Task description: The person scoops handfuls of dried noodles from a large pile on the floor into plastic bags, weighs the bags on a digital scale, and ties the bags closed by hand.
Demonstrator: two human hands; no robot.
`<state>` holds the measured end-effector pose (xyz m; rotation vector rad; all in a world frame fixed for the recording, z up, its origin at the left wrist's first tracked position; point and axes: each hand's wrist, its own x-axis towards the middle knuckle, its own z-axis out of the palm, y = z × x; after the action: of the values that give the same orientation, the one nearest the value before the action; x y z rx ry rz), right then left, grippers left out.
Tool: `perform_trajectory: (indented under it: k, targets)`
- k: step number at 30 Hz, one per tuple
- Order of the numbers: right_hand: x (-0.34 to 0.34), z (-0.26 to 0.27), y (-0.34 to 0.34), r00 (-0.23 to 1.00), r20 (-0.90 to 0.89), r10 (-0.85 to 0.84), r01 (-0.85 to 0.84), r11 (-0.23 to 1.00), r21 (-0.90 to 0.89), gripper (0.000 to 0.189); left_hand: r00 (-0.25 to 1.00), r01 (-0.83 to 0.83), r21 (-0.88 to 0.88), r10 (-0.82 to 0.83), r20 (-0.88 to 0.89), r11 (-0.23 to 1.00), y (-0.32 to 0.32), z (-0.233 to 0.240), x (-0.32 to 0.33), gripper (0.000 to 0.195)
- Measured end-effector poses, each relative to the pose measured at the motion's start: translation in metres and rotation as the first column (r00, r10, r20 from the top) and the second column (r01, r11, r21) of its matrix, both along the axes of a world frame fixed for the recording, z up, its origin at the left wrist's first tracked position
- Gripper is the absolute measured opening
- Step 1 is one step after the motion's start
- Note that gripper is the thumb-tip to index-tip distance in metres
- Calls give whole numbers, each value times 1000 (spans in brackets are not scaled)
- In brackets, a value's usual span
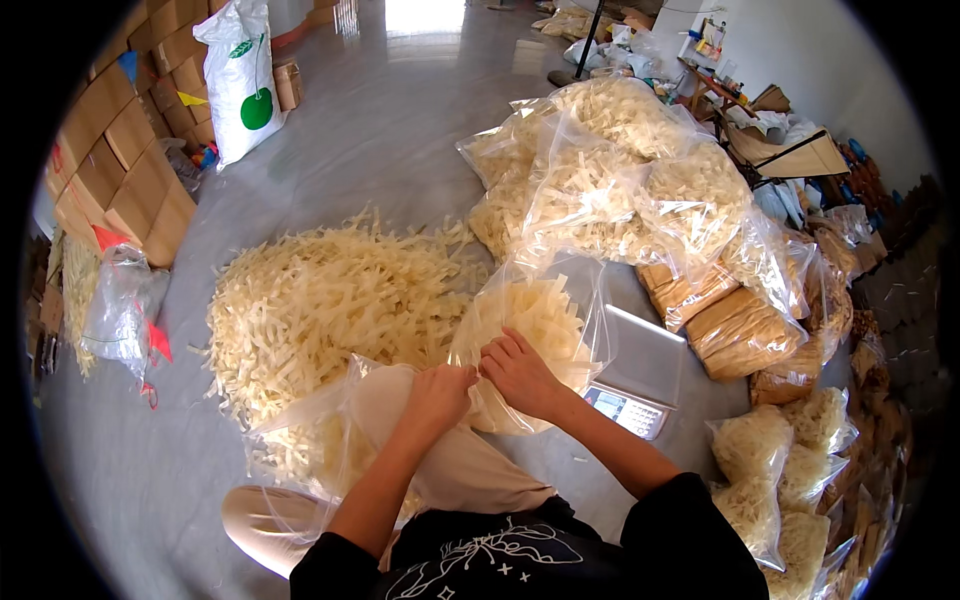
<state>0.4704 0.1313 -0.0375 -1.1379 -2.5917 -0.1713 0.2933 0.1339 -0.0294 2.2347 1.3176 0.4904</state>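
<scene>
A clear plastic bag (517,409) partly filled with pale yellow dried strips (536,319) stands in front of me. My left hand (439,397) pinches its near left edge, above my bent knee. Close beside it, my right hand (521,375) grips the same plastic edge, the two sets of fingertips almost touching. The exact fold between the fingers is too small to make out. To the left lies a large loose heap of the same strips (337,292) on the floor. Another clear plastic sheet or bag (315,420) drapes over the heap's near side and my leg.
A digital scale (630,405) sits just right of the bag. Beyond it are big filled clear bags (592,180) and brown wrapped bundles (742,330). Smaller filled bags (754,457) lie at right. Cardboard boxes (124,172) and a white woven sack (238,82) stand at left.
</scene>
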Motion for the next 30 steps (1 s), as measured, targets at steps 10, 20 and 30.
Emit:
perform_trajectory:
  k: [10,20,30]
  targets:
    - [9,-11,6,1000,1,20,-20,1000,16,11,995,-78,-22,76,-69,997,0,-4,2,9]
    - [-11,-10,16,994,71,-80,74,994,76,11,989,-79,341,116,-88,937,3,-5,9,11]
    - [-4,20,-7,926,-350,-140,128,990,-59,16,1000,-7,32,8,-23,999,7,-14,5,11]
